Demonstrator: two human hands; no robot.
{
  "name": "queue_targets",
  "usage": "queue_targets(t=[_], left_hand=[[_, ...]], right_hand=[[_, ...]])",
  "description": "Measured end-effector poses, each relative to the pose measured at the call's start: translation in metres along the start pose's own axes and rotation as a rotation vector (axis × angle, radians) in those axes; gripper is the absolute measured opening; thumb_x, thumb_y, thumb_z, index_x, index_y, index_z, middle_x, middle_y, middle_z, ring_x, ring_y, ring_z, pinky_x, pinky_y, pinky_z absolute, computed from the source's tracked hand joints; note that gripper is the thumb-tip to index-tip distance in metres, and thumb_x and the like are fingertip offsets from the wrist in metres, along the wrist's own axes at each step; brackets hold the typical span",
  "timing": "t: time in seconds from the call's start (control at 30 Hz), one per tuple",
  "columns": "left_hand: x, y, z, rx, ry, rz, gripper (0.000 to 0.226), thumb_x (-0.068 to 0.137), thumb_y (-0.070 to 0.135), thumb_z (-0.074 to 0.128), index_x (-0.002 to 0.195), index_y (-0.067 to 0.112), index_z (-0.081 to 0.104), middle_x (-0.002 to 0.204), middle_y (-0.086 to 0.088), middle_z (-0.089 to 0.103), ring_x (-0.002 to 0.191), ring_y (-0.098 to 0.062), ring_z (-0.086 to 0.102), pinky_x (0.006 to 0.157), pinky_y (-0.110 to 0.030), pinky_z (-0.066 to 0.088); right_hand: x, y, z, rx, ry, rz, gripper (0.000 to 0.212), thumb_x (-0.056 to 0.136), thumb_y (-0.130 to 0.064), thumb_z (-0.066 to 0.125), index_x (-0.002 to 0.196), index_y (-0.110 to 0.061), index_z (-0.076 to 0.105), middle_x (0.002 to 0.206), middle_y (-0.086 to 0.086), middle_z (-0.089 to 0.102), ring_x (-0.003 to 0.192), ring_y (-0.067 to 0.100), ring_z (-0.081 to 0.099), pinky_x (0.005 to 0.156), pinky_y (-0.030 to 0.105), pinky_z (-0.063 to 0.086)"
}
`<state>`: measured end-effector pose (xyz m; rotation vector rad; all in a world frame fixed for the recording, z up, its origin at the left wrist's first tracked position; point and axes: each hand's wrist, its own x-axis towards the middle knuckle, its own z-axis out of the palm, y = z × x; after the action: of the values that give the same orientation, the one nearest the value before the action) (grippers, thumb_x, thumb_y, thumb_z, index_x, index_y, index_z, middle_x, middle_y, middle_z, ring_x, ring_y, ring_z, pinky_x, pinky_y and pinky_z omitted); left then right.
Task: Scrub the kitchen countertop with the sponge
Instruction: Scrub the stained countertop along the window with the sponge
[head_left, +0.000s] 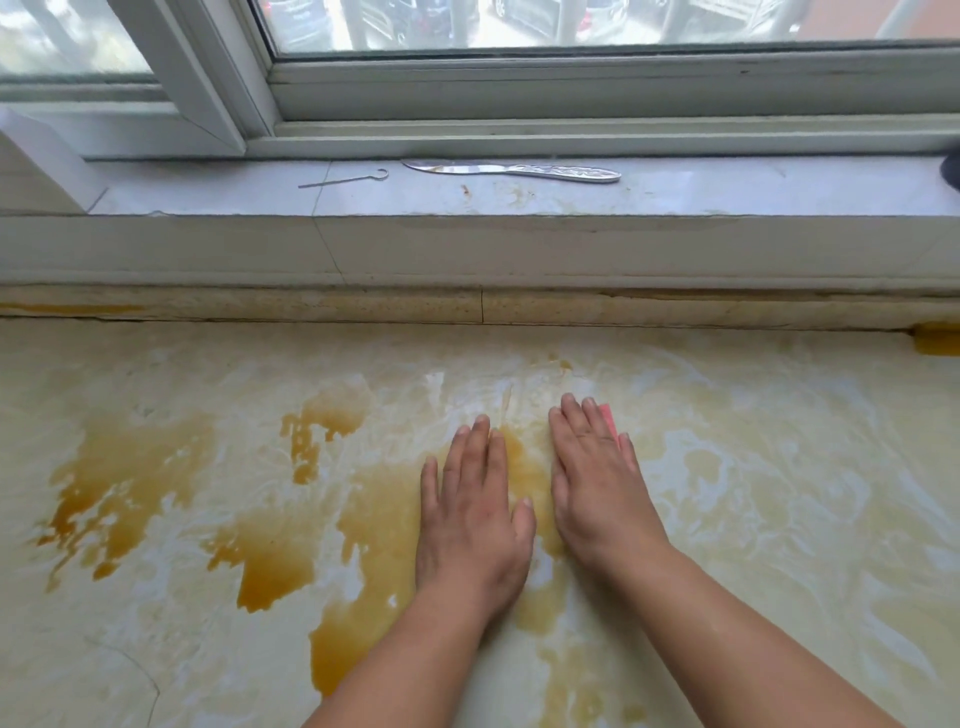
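Observation:
The pale countertop (753, 493) is wet, with foamy white streaks and orange-brown stain patches (130, 483) spread mostly over its left and middle. My right hand (597, 483) lies flat with straight fingers on a pink sponge (609, 420). Only the sponge's far right corner shows past my fingers. My left hand (475, 514) rests flat on the wet counter just left of it, fingers straight, holding nothing. Both hands sit side by side near the middle of the counter.
A raised window sill (779, 192) runs along the back, bearing a metal knife (514, 170) and a thin wire hook (343, 179). A window frame stands behind it. A yellow object (937, 344) sits at the counter's far right edge.

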<state>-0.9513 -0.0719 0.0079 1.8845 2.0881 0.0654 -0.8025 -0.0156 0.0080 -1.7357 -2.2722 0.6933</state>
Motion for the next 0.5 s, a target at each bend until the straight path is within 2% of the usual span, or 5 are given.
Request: queue_targets(t=[0.1, 0.3, 0.5], left_hand=[[0.04, 0.002, -0.009, 0.04, -0.014, 0.03, 0.077, 0.102, 0.052, 0.014, 0.164, 0.019, -0.018, 0.166, 0.006, -0.039, 0.15, -0.012, -0.04, 0.125, -0.043, -0.021], [0.05, 0.0, -0.003, 0.074, -0.026, 0.022, 0.081, 0.094, 0.057, 0.003, 0.163, 0.021, -0.021, 0.167, 0.005, -0.038, 0.151, -0.012, -0.039, 0.128, -0.048, -0.013], [0.05, 0.0, -0.003, 0.091, -0.029, 0.019, 0.081, 0.094, 0.057, 0.0, 0.162, 0.02, -0.024, 0.165, 0.004, -0.042, 0.149, -0.013, -0.042, 0.127, -0.049, -0.013]], right_hand=[[0.005, 0.004, 0.0, -0.025, -0.022, 0.003, 0.062, 0.106, -0.027, 0.03, 0.164, -0.028, 0.008, 0.17, -0.014, -0.009, 0.15, 0.004, -0.025, 0.122, 0.034, -0.012], [0.068, -0.007, -0.011, -0.027, 0.01, 0.031, 0.062, 0.104, -0.016, 0.033, 0.163, -0.022, 0.016, 0.172, -0.005, 0.005, 0.158, 0.017, -0.006, 0.126, 0.044, -0.001], [0.022, -0.003, -0.001, -0.017, -0.019, -0.044, 0.063, 0.105, -0.028, 0.033, 0.164, -0.026, 0.01, 0.17, -0.013, -0.009, 0.154, 0.007, -0.022, 0.122, 0.034, -0.013]])
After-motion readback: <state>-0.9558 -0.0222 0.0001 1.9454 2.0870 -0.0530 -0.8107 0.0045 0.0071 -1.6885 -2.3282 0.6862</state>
